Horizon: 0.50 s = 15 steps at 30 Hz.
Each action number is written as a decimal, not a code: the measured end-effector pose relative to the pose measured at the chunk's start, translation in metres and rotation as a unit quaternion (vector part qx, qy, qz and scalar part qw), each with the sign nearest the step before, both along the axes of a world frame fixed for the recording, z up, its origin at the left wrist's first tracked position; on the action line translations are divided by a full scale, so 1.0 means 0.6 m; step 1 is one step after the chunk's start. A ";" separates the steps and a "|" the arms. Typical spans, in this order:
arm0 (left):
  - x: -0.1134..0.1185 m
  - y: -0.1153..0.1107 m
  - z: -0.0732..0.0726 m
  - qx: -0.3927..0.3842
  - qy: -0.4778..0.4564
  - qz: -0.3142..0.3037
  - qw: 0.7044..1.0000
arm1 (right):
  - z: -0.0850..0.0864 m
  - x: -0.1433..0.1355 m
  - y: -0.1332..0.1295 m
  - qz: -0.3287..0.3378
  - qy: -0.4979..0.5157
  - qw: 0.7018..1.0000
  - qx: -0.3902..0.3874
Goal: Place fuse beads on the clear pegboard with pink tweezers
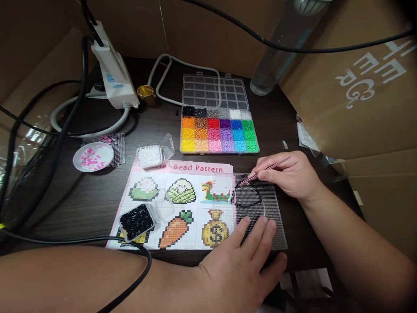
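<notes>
**Black bead outline looks nearly closed, inside bare**

The pegboard lies near the front edge of the counter, overlapping the pattern sheet. Right hand's grip pinches pink tweezers at the outline; left hand rests on the board, grasping nothing.

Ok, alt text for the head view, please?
A right hand holds pink tweezers at a black bead outline on a clear pegboard; the left hand rests on its near edge. A pattern sheet and multicolour bead box lie nearby.
</notes>
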State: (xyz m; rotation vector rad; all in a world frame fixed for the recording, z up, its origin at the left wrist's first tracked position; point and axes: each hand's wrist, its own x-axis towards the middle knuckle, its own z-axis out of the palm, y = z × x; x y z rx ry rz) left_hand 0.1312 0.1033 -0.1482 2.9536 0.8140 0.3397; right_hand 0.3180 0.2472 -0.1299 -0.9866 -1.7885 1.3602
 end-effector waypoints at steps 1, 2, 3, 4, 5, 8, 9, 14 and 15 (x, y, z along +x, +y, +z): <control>0.000 0.000 0.001 0.000 0.003 0.001 1.000 | 0.000 0.000 -0.001 0.000 -0.001 1.000 0.000; -0.001 -0.001 0.002 0.000 0.009 0.003 1.000 | -0.001 0.000 -0.002 -0.002 -0.003 1.000 0.001; -0.002 -0.001 0.004 0.002 0.013 0.002 1.000 | -0.001 0.001 -0.003 -0.005 -0.008 1.000 0.003; -0.002 -0.001 0.005 0.003 0.021 0.000 1.000 | -0.002 0.001 -0.003 -0.006 -0.012 1.000 0.006; -0.003 -0.002 0.007 0.007 0.024 -0.003 1.000 | -0.002 0.001 -0.003 -0.009 -0.016 1.000 0.008; -0.005 -0.004 0.009 0.018 0.032 -0.006 0.999 | -0.003 0.003 -0.003 -0.008 -0.019 1.000 0.015; -0.005 -0.004 0.009 0.019 0.034 -0.006 0.999 | -0.003 0.003 -0.003 -0.009 -0.018 1.000 0.017; -0.003 -0.004 0.010 0.005 0.040 -0.001 0.999 | -0.004 0.005 -0.002 -0.020 -0.013 1.000 0.011; -0.003 -0.004 0.010 0.004 0.037 0.001 0.999 | -0.003 0.005 -0.002 -0.020 -0.011 1.000 0.007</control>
